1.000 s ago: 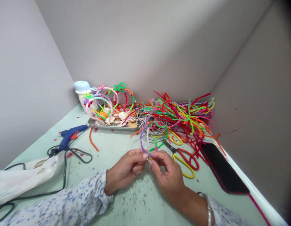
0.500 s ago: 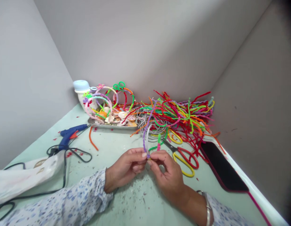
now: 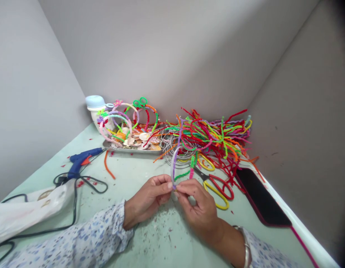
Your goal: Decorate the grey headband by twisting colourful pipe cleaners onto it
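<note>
A pale plastic headband [image 3: 172, 171] stands up between my two hands, its near end pinched at the fingertips. A purple pipe cleaner [image 3: 179, 136] is wound round that near end, and its long free length rises along the band. Pink and green pipe cleaner [image 3: 192, 165] covers what looks like the band's other leg. My left hand [image 3: 151, 197] closes thumb and fingers on the band's near end from the left. From the right, my right hand [image 3: 198, 204] pinches the same end, touching the purple wrap. The fingertips partly hide the wrapped spot.
Scissors [image 3: 222, 190] with red and yellow handles lie right of my hands, near a phone [image 3: 261, 197]. Behind are a pipe cleaner heap [image 3: 211, 134] and a metal tray [image 3: 133, 151] with shells and finished headbands. A blue glue gun [image 3: 84, 158] and its cord lie left.
The purple pipe cleaner's free length has shifted from the left of the band to its right side. The headband has turned slightly, while both hands stay pinched at its end.
</note>
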The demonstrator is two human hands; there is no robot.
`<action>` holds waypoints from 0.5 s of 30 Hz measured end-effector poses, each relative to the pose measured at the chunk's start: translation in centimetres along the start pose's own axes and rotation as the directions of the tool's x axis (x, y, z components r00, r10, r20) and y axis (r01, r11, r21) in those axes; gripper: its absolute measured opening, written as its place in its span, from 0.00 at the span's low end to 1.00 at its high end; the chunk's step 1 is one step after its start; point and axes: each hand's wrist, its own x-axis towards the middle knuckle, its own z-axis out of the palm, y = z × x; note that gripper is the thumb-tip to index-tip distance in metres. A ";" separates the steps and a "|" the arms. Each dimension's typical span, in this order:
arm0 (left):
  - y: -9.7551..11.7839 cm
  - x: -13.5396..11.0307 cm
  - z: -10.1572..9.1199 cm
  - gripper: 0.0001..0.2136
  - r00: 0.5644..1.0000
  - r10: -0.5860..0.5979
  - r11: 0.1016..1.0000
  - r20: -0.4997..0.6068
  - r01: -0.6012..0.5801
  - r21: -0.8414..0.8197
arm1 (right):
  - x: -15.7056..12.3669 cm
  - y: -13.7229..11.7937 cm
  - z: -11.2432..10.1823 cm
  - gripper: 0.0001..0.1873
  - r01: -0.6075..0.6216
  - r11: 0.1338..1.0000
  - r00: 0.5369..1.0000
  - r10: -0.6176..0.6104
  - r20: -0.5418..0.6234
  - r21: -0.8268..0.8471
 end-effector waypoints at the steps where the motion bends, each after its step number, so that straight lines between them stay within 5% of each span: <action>1: 0.0 0.0 0.1 0.07 1.000 0.010 1.000 -0.014 -0.010 0.011 | 0.0 0.0 0.0 0.13 0.000 1.000 1.000 0.000 -0.003 -0.008; 15: -0.3 -0.3 0.9 0.11 0.958 0.180 0.961 -0.223 -0.124 0.246 | 0.0 0.9 0.1 0.14 0.015 0.993 0.999 -0.010 0.041 -0.120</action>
